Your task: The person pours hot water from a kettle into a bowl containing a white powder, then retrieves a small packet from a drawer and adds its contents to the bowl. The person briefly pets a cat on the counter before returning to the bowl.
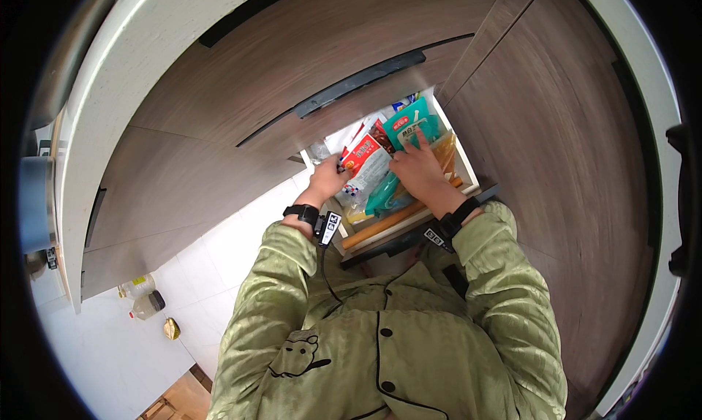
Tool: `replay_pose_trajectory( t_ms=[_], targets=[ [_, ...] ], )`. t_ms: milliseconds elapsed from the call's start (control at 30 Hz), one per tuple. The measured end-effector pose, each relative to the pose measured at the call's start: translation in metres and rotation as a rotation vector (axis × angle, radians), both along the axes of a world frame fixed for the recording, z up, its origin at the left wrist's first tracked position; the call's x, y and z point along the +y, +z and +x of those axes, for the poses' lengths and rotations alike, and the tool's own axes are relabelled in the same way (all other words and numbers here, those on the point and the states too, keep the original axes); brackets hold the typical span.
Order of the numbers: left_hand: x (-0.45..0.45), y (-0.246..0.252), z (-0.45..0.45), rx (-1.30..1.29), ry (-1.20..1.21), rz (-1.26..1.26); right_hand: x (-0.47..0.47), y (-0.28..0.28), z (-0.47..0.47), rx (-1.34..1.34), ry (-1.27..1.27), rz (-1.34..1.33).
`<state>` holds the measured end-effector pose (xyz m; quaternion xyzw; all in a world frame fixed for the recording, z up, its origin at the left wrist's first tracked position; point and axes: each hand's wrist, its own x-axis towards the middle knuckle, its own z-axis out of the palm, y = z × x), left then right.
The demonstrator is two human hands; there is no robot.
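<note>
An open kitchen drawer (463, 140) full of food packets lies before me. My left hand (328, 177) is at its left side, thumb and fingers closed on the edge of a red and white food packet (368, 155). My right hand (418, 170) rests on a teal packet (405, 121), its index and middle fingers stretched out and apart; whether it grips anything cannot be seen. Beneath that hand is a clear bag with orange-brown contents (445, 151). A wooden rolling pin (384, 225) lies along the drawer's front, below another teal packet (383, 194).
A closed drawer with a black handle (359, 85) is above the open one. Cabinet doors (554, 124) stand to the right. A pale countertop (137, 47) curves around the upper left. Plastic bottles (147, 305) are at the lower left.
</note>
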<state>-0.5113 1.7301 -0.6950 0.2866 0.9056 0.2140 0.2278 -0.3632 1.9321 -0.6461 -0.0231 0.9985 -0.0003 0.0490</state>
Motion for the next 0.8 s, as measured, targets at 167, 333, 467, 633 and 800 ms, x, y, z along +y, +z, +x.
replay_pose_trajectory(
  t_ms=[167,333,467,633,800],
  targets=[
    [0.009,-0.004,0.031,-0.197,-0.233,-0.021,0.000,-0.011,0.003,-0.037,-0.055,0.018],
    [0.012,-0.010,0.067,-0.436,-0.262,0.161,-0.006,-0.013,0.002,-0.053,-0.081,0.043],
    [0.011,-0.005,0.068,-0.691,-0.325,0.117,-0.006,-0.007,0.002,-0.175,-0.060,0.116],
    [0.007,-0.006,0.077,-0.585,-0.367,0.141,-0.007,-0.004,0.009,-0.195,-0.010,0.178],
    [0.005,0.002,0.079,-0.702,-0.317,0.131,-0.003,-0.010,0.009,-0.065,0.103,0.194]
  ],
)
